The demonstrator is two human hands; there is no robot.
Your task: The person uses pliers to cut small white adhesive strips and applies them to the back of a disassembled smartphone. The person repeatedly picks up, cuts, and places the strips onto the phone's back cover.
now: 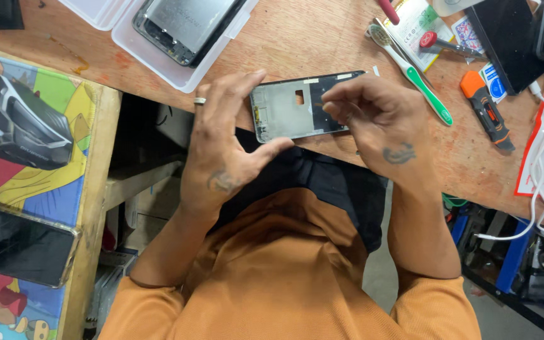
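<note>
A bare phone frame (288, 110), grey metal with a dark right part and a small square cutout, lies at the near edge of the wooden bench (310, 38). My left hand (225, 141), with a ring on one finger, grips the frame's left end between fingers and thumb. My right hand (373, 116) rests on the frame's right end, its fingertips curled and pinched over the dark part. What the fingertips pinch is too small to tell.
A green-and-white toothbrush (420, 75), tweezers, red-handled tools and an orange-and-black tool (486, 110) lie right of the frame. A clear tray (158, 60) with another opened phone sits behind. White cables trail at far right. Left, a colourful mat carries a dark phone (17, 242).
</note>
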